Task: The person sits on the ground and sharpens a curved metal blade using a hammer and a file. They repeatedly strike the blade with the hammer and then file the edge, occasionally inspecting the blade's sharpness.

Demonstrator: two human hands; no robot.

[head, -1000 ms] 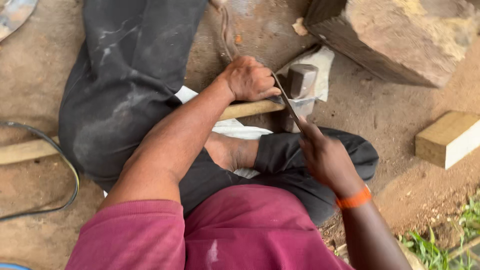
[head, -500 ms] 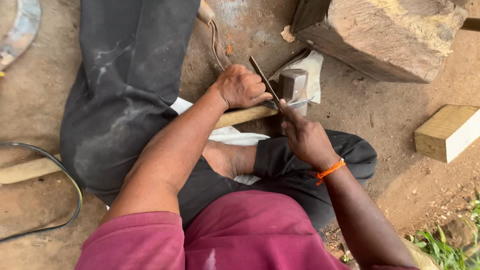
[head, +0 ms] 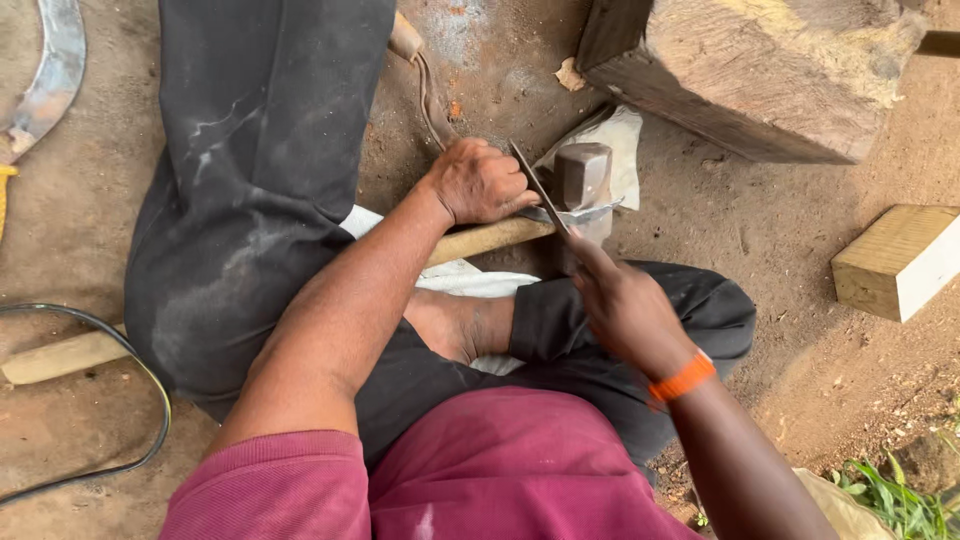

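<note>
While the person sits on bare earth with legs folded, the left hand (head: 480,182) is curled shut over the head end of a wooden handle (head: 488,239), fingers wrapped down and knuckles up, pinning it against a small metal anvil block (head: 582,176). A thin curved blade (head: 590,212) sticks out from under that fist and lies across the block. The handle runs back leftward beneath the dark trousers, and its pale far end (head: 62,357) shows again on the ground at the left.

The right hand (head: 625,305), with an orange band (head: 681,379) at the wrist, is closed around the lower end of a flat metal file (head: 537,187). The forefinger stretches along the tool, which slants up and left so that its upper part crosses the blade just beside the left thumb. How tightly the other fingers clasp cannot be seen from above.

Under the block lies a pale sheet (head: 622,140), crumpled and whitish, with no markings readable. A big rough timber block (head: 760,70) sits at the top right, and a smaller light wooden block (head: 898,260) is well apart to the right. A black cable (head: 110,400) loops over the soil at the lower left, and a curved metal piece (head: 48,75) rests in the upper left corner.
</note>
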